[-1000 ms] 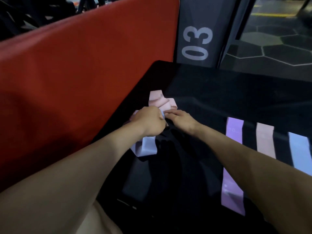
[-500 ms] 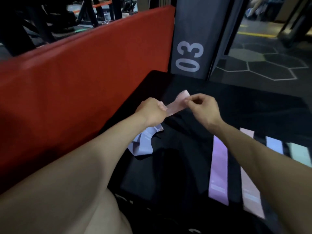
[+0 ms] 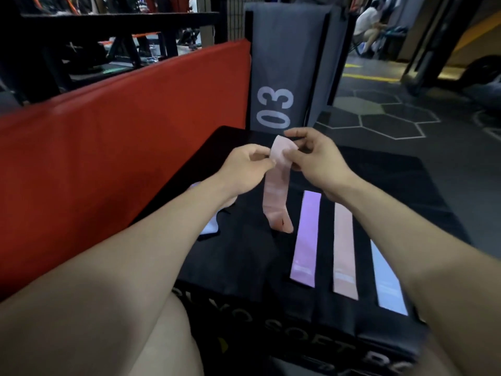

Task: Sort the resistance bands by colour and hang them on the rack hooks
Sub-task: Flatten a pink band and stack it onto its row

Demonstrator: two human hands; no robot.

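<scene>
Pink flat rubber resistance band (image 3: 277, 185) hangs above the black padded worktop (image 3: 379, 180), its top end pinched between both raised hands: left hand (image 3: 245, 169) grips one edge, right hand (image 3: 314, 158) the other; its lower end dangles just beside the flat purple band (image 3: 306, 237).

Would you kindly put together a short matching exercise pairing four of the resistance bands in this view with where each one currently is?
Bands:
1. held pink band
2. purple band
3. flat pink band
4. blue band

Places:
A. flat, farthest right of the row
B. hanging from both hands
C. flat, middle of the row
D. flat, left end of the row

Pairs: 1-B, 2-D, 3-C, 4-A
</scene>
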